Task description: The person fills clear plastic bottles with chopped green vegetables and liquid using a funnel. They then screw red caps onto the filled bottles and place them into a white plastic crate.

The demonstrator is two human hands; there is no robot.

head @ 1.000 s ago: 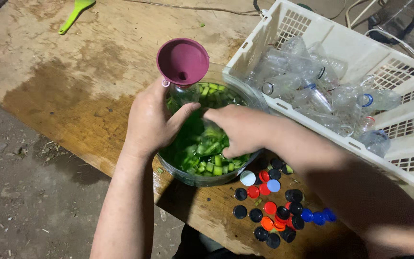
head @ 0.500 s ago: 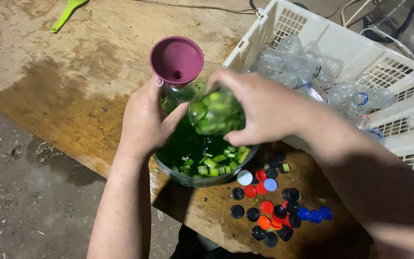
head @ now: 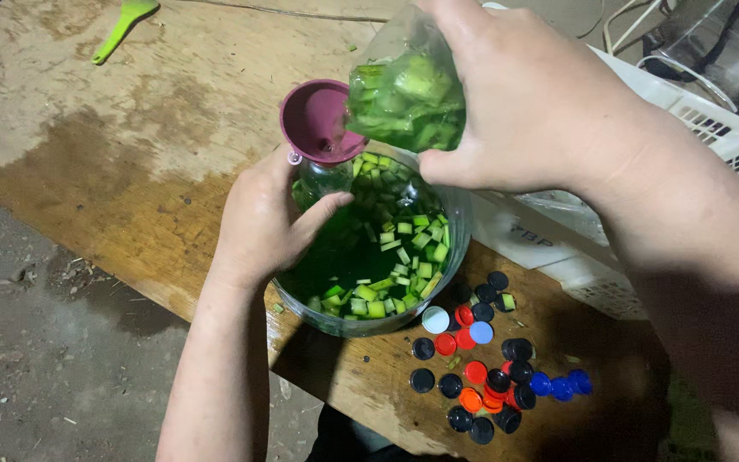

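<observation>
Tipping a clear cup (head: 408,90) of chopped green pieces, gripped tight in the right hand (head: 528,103), over the purple funnel (head: 318,120) at 12 o'clock of the bowl (head: 459,231). Steadying the bottle (head: 322,175) under the funnel, left hand (head: 263,227) wrapped closed around it. Probably needing a slower tilt next, keeping the pieces inside the funnel's mouth.

1. Right hand (head: 540,111) up from inside the glass bowl (head: 459,231), now at upper centre of frame, above the bowl's far rim.
2. It now grips a clear cup (head: 408,94) packed with green cut pieces, tilted against the rim of the purple funnel (head: 314,120).
3. With the hand out, more floating pieces show in the bowl.
4. Raised forearm now hides most of the white crate (head: 720,128).
</observation>
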